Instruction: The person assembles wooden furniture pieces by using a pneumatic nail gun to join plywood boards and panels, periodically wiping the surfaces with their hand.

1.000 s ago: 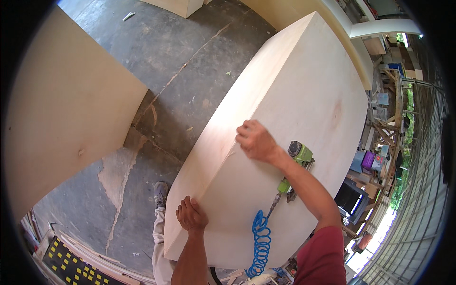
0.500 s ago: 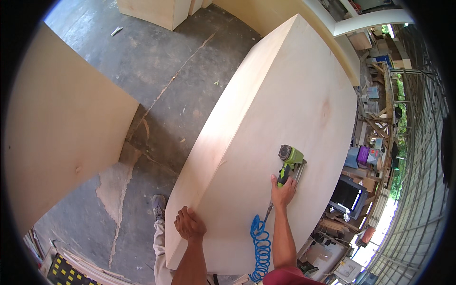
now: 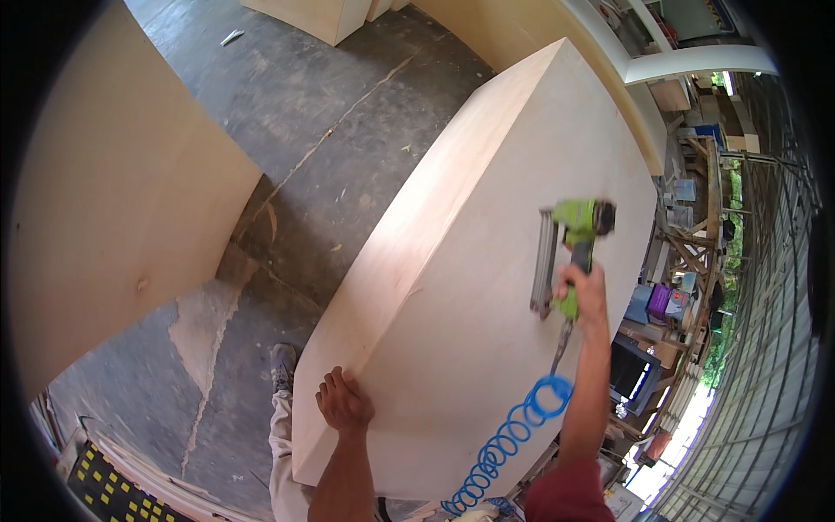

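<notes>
A large pale plywood box (image 3: 487, 287) lies in front of me, its broad face up. My right hand (image 3: 587, 294) is closed round the grip of a green and black air nail gun (image 3: 576, 211), raised over the right part of this face. The gun's long magazine (image 3: 544, 265) points back toward me, slightly blurred. From its handle a coiled blue air hose (image 3: 503, 448) runs down to the lower edge. My left hand (image 3: 345, 402) rests on the box's near left edge, fingers curled over it; the fingertips are partly hidden.
Another plywood panel (image 3: 130, 226) stands at the left, and more plywood boxes (image 3: 313, 17) are at the back. Cracked concrete floor (image 3: 348, 165) lies between them. Along the right are cluttered shelves (image 3: 687, 217) and a dark screen (image 3: 631, 374). My shoe (image 3: 283, 365) is beside the box.
My right hand has lifted the nail gun and moved it right and farther away, turning it so its magazine is on the left. The hose has stretched after it. My left hand stays on the edge.
</notes>
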Action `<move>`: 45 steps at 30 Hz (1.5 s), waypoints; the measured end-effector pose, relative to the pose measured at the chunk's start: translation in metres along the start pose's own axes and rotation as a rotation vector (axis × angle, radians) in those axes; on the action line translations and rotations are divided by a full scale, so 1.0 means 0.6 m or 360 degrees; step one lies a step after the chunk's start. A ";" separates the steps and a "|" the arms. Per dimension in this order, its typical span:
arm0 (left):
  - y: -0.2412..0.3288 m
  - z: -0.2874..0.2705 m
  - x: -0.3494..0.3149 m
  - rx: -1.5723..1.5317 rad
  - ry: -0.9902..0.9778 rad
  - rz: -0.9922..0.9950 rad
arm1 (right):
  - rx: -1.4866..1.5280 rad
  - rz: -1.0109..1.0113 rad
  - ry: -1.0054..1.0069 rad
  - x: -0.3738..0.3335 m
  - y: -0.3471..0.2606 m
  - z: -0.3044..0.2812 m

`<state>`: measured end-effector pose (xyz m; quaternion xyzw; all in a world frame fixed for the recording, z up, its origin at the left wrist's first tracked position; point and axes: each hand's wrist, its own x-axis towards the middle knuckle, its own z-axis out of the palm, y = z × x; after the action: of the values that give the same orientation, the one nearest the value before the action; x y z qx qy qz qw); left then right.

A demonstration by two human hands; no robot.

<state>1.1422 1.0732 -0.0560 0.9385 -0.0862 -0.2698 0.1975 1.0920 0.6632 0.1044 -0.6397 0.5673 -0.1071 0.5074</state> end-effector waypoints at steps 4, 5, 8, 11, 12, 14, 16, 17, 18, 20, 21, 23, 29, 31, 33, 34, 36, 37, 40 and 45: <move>-0.002 0.001 0.004 0.0030 -0.0017 -0.0020 | 0.0087 0.0077 -0.0305 0.141 -0.102 0.037; 0.003 0.003 0.005 0.0034 -0.0044 -0.0021 | 0.0058 0.0095 -0.0322 0.170 -0.123 0.042; 0.006 0.006 0.002 0.0024 -0.0063 -0.0019 | 0.0197 0.0138 -0.0353 0.234 -0.152 0.068; 0.002 0.006 0.001 0.0029 -0.0008 -0.0016 | 0.0271 0.0177 -0.0374 0.266 -0.165 0.087; 0.003 0.005 0.000 0.0031 -0.0030 -0.0023 | 0.0254 0.0174 -0.0374 0.269 -0.173 0.091; 0.005 0.001 0.000 0.0031 -0.0077 -0.0035 | 0.0207 0.0185 -0.0373 0.282 -0.171 0.088; 0.001 0.003 0.001 0.0061 -0.0055 -0.0007 | 0.0211 0.0195 -0.0379 0.292 -0.167 0.083; 0.000 0.001 0.001 0.0079 -0.0045 0.0006 | 0.0242 0.0202 -0.0388 0.290 -0.167 0.083; 0.001 0.001 0.001 0.0062 -0.0041 0.0005 | 0.0272 0.0209 -0.0397 0.288 -0.167 0.083; 0.002 -0.001 0.000 0.0032 -0.0033 0.0004 | 0.0308 0.0224 -0.0421 0.292 -0.163 0.081; 0.003 -0.002 0.001 0.0027 -0.0033 0.0010 | 0.0327 0.0232 -0.0433 0.293 -0.160 0.080; 0.004 -0.004 0.002 0.0019 -0.0028 0.0020 | 0.0328 0.0234 -0.0440 0.293 -0.155 0.079; -0.001 0.005 0.001 0.0011 -0.0037 0.0005 | 0.0339 0.0231 -0.0427 0.286 -0.150 0.080; 0.001 0.006 0.000 0.0002 -0.0021 0.0018 | 0.0354 0.0233 -0.0423 0.287 -0.149 0.080; 0.004 0.004 0.002 0.0004 -0.0034 0.0011 | 0.0363 0.0217 -0.0428 0.289 -0.148 0.079; 0.005 0.002 0.003 0.0011 -0.0053 -0.0003 | 0.0374 0.0214 -0.0435 0.290 -0.147 0.079; 0.005 0.002 0.003 0.0012 -0.0055 -0.0009 | 0.0394 0.0205 -0.0449 0.291 -0.143 0.077; 0.005 0.003 0.004 0.0006 -0.0040 0.0000 | 0.0408 0.0199 -0.0453 0.292 -0.142 0.076; 0.007 0.006 0.002 0.0000 -0.0027 0.0018 | 0.0468 0.0192 -0.0456 0.295 -0.135 0.071; 0.020 -0.002 0.009 0.0010 0.0020 0.0033 | 0.0586 0.0209 -0.0514 0.268 -0.125 0.082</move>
<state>1.1467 1.0614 -0.0527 0.9399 -0.0955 -0.2616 0.1978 1.2273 0.5433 0.0691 -0.5071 0.4901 -0.0718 0.7054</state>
